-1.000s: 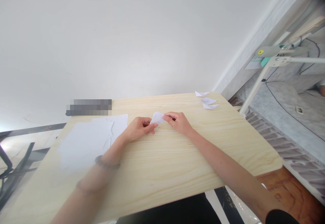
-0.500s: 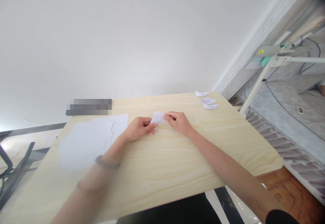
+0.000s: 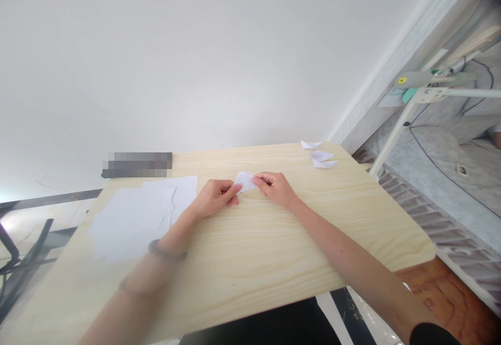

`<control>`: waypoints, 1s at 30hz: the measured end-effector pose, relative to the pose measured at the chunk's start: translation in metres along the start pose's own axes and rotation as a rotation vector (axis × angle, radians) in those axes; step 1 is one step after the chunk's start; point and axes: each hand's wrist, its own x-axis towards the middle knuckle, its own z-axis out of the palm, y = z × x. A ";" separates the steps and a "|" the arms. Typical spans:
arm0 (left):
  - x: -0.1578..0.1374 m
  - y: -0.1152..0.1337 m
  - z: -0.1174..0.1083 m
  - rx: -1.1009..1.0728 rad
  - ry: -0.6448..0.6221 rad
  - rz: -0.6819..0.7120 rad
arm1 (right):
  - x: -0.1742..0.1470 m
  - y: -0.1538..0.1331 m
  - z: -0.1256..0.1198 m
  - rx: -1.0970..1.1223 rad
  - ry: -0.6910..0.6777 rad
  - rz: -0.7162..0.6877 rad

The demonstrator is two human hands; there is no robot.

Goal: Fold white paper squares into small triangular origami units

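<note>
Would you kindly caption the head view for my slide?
Left hand and right hand hold folded white paper at a pale wooden table.

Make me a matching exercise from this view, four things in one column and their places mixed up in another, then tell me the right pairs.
Column one:
1. held paper
2. sheets
3. folded papers
4. wristband

Column two:
A. near the far right corner of the table
B. worn on the left arm
C. between the left hand and right hand
D. flat on the table's left side

Pairs: 1-C, 2-D, 3-A, 4-B
</note>
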 end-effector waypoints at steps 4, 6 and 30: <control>0.001 -0.001 0.003 -0.024 0.060 0.043 | 0.001 0.002 0.000 0.038 0.009 0.023; 0.001 -0.001 0.003 -0.053 0.050 0.034 | 0.001 0.003 0.000 0.068 0.003 0.038; 0.000 -0.001 -0.001 -0.217 0.031 -0.056 | 0.000 0.005 -0.003 0.313 -0.124 0.099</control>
